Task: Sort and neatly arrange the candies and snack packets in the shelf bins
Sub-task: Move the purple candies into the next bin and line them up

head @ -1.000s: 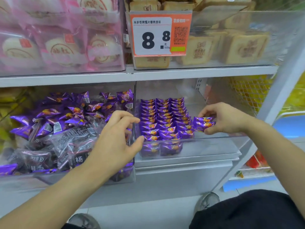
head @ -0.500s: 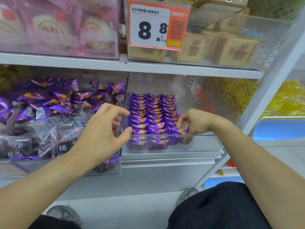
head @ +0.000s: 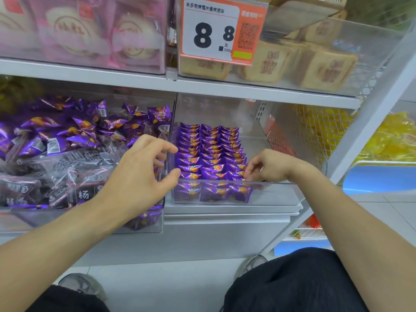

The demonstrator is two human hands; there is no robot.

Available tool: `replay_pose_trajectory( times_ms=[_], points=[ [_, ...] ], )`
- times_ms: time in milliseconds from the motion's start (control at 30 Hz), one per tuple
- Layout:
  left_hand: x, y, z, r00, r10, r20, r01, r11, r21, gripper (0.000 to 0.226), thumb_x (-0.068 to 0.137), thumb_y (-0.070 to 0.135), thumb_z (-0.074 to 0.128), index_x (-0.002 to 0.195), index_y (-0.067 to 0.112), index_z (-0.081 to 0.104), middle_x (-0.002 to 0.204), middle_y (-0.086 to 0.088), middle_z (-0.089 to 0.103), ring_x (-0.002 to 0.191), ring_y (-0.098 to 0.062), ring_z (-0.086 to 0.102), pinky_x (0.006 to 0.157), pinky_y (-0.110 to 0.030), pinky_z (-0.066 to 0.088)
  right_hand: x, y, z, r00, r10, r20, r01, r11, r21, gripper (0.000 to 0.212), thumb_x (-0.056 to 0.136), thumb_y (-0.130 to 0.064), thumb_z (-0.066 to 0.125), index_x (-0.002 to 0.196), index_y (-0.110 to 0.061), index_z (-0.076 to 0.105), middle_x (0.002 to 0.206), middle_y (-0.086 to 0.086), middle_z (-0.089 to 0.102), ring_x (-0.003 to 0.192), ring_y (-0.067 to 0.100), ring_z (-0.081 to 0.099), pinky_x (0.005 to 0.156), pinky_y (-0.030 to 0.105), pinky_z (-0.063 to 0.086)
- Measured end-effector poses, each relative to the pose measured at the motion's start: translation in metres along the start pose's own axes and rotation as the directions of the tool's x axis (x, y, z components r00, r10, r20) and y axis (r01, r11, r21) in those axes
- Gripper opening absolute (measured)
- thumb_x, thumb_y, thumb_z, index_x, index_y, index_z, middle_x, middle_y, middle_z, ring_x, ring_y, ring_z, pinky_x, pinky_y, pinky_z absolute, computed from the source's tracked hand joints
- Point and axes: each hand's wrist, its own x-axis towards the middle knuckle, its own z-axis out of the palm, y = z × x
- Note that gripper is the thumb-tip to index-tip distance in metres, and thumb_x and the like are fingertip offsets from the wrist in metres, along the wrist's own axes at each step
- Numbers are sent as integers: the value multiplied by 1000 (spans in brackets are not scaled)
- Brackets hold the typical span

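On the lower shelf (head: 225, 224) of a white metal rack stand two clear bins side by side. Left bin (head: 144, 228): a loose heap of purple candy packets (head: 74, 131) at the rear, darker translucent packets (head: 67, 176) with printed characters at the front. Right bin (head: 276, 192): purple candies (head: 209, 152) set in three tidy rows from front to back, the right-hand part of its floor bare. Left hand (head: 139, 176) hovers over the wall between the two bins, fingers spread and loosely curved, holding nothing, thumb near the front row. Right hand (head: 267, 165) reaches into the right bin, fingertips bent down onto the near end of the rightmost row; whether they pinch a candy cannot be told. Upper shelf (head: 247, 86): a clear bin of pink-wrapped round cakes (head: 85, 34) at left, square tan pastries (head: 324, 66) at right, with an orange and white price tag (head: 221, 30) reading 8.8 clipped in front. Right of the rack, a mesh side panel (head: 315, 131), yellow packets (head: 394, 136) and a blue tray edge (head: 380, 176). Floor (head: 400, 212) is pale tile; the person's dark-clad knees (head: 292, 284) and grey shoes (head: 83, 284) show below.
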Motion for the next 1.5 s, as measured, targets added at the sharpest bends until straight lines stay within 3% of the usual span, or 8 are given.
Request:
replay_pose_trajectory(
  times_ms=[233, 433, 633, 833, 933, 1100, 1300, 1500],
  points=[
    [0, 0, 0, 1000, -11, 7, 11, 1000, -15, 33, 81, 24, 75, 111, 28, 62, 110, 10, 50, 94, 2, 57, 77, 1, 39, 4, -1, 5, 996, 24, -87, -20, 998, 54, 10, 81, -22, 81, 85, -14, 78, 81, -4, 76, 78, 9, 69, 86, 34, 57],
    [0, 1, -2, 1000, -18, 13, 18, 1000, -10, 34, 81, 25, 76, 111, 31, 61, 109, 14, 49, 93, 1, 57, 74, -3, 40, -8, -6, -2, 989, 134, 54, -140, 982, 127, 48, 61, -27, 95, 95, -5, 69, 78, 7, 77, 72, 18, 74, 66, 25, 56],
    [0, 2, -2, 999, -27, 19, 28, 999, -16, 34, 81, 26, 76, 111, 30, 61, 109, 13, 49, 93, 1, 57, 74, 1, 39, -8, -6, -2, 993, 114, -39, -107, 985, 136, 36, 60, -5, 94, 89, -2, 73, 69, 1, 73, 53, 3, 63, 50, 15, 47],
    [0, 1, -3, 1000, -5, 22, 5, 1000, -7, 36, 80, 32, 75, 113, 29, 61, 110, 12, 49, 95, 1, 57, 76, -4, 43, -11, -5, -6, 993, 107, -46, -101, 988, 120, 32, 65, -10, 91, 92, -8, 74, 87, 6, 75, 68, 10, 65, 56, 17, 50],
    [1, 0, -8, 999, 0, 43, 1, 999, -38, 42, 80, 42, 72, 118, 30, 59, 112, 13, 48, 97, 1, 58, 78, -7, 46, -17, -10, -14, 973, 107, -206, -71, 982, 175, 35, 69, -20, 90, 96, -9, 70, 84, 5, 74, 66, 11, 66, 63, 25, 57],
    [3, -6, -42, 997, 13, -72, -14, 1000, -9, 36, 81, 38, 73, 113, 25, 63, 112, 9, 51, 100, -2, 58, 87, -23, 51, -34, -75, 2, 802, -258, -539, 384, 914, 133, 15, 81, -14, 80, 88, -18, 68, 78, -3, 71, 67, 7, 65, 68, 23, 53],
    [-9, -54, -121, 982, -118, -147, 159, 935, 318, 27, 77, 33, 79, 102, 23, 72, 103, 2, 59, 89, -12, 56, 82, -26, 40, -53, -190, 53, 650, -653, -389, 734, 673, 96, 19, 84, -2, 70, 98, -16, 69, 88, -9, 71, 81, 10, 68, 76, 22, 55],
    [-52, -114, -176, 910, -414, -39, 374, 774, 511, 60, 66, 36, 89, 118, 15, 69, 111, -8, 56, 104, -28, 58, 88, -30, 40, 13, -274, 81, 630, -725, -277, 731, 675, -104, 20, 80, -14, 70, 100, -15, 71, 93, -2, 70, 81, 12, 63, 82, 31, 52]
  ],
)
